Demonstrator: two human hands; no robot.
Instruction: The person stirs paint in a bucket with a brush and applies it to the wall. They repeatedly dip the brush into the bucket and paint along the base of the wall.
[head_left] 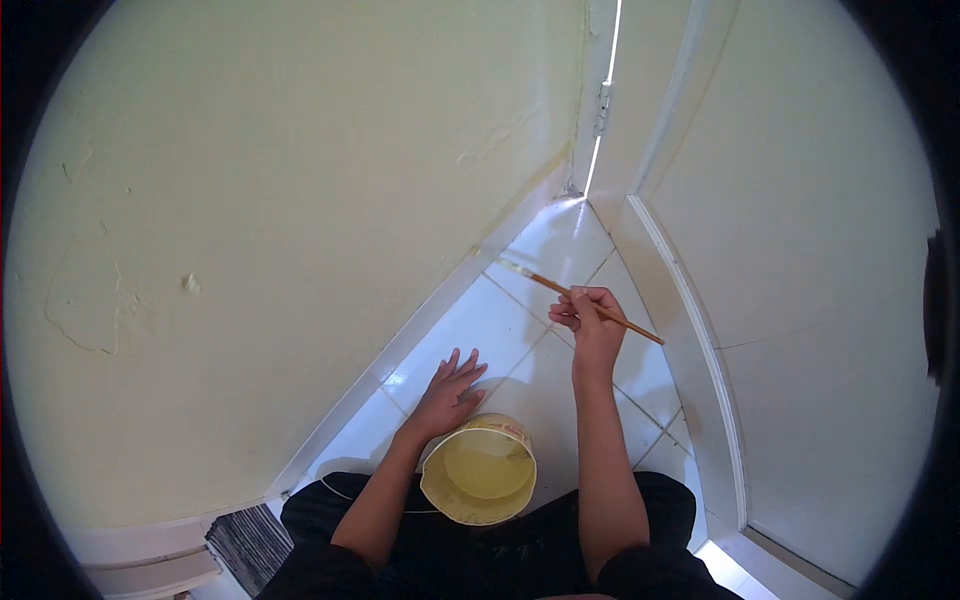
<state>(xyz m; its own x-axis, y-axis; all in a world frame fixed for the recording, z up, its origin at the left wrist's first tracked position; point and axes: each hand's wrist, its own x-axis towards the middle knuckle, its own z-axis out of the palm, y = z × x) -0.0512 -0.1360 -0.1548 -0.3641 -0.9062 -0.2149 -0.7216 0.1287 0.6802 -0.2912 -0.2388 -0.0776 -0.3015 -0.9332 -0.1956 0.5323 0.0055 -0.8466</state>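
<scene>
Here, in the corner of a pale yellow room, a person sits on the white tiled floor with a thin paintbrush in the right hand. The fingers are clamped round the middle of its slim, reddish-brown wooden handle, which slants from lower right to upper left; its pale bristle tip points toward the white skirting board at the foot of the wall and stands just short of it. The left hand lies flat on a tile, fingers spread apart and holding nothing, just beside a round cream-coloured bucket of light yellow paint that stands between the person's dark-clad legs. The bucket's rim nearly touches the left wrist. A white door closes in the right side, with a bright slit of light at its hinge edge. Bare tiles lie between hands and corner, narrowing to a wedge where wall and door frame meet. A dark ribbed mat lies at lower left.
</scene>
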